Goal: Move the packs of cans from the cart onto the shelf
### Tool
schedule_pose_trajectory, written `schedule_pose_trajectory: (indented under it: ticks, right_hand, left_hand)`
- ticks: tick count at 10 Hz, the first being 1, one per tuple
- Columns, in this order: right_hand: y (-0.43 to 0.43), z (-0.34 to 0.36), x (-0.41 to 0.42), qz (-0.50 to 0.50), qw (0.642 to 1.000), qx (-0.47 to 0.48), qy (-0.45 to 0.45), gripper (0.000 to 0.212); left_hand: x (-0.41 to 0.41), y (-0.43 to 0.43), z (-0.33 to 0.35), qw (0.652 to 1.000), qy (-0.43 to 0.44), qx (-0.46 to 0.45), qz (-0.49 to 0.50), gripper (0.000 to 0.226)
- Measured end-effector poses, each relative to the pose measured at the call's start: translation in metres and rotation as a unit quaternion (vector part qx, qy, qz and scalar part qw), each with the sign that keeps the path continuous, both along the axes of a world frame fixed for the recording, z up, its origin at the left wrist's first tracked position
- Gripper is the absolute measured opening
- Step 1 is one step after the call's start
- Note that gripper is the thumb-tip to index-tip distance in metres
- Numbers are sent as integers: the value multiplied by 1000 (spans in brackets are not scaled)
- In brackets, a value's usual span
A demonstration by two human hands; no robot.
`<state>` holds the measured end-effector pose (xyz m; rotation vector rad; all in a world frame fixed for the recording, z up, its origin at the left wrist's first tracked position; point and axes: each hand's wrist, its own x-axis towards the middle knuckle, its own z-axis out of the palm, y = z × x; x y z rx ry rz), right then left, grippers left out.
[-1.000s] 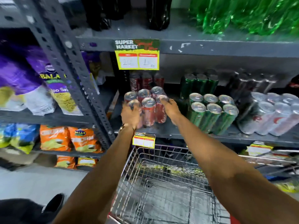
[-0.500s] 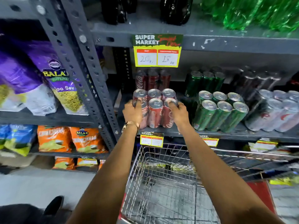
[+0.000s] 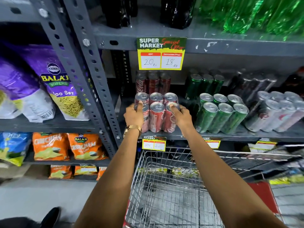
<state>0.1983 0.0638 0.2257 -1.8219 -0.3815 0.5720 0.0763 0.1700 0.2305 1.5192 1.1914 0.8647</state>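
Note:
A shrink-wrapped pack of red cola cans stands at the front left of the grey shelf. My left hand grips its left side with the thumb on a can top. Gripping the right side is my right hand, thumb also on a can top. Another red pack stands right behind it. To the right sit two green can packs and silver can packs. The wire cart below my arms shows no packs inside.
A yellow price tag hangs from the shelf above, which holds dark bottles and green bottles. Left of the slotted grey upright are purple snack bags and orange chip bags. A dark shoe shows at bottom left.
The red pack has gone from tilted at the shelf edge to standing upright on the shelf. Both hands stayed on its sides. The camera has moved closer.

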Motion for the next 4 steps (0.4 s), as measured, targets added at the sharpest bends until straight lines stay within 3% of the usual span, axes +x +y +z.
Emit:
schedule_pose_trajectory:
  ticks: [2, 3, 4]
  right_hand:
    - [-3, 9, -9, 9, 1000, -14, 1, 54]
    - [-9, 11, -15, 32, 998, -41, -41, 58]
    - [-31, 17, -25, 40, 985, -22, -166, 68]
  left_hand:
    - [-2, 3, 3, 999, 37, 0, -27, 47]
    - [-6, -1, 8, 995, 79, 10, -61, 56]
    - [-20, -24, 15, 988, 88, 112, -66, 78]
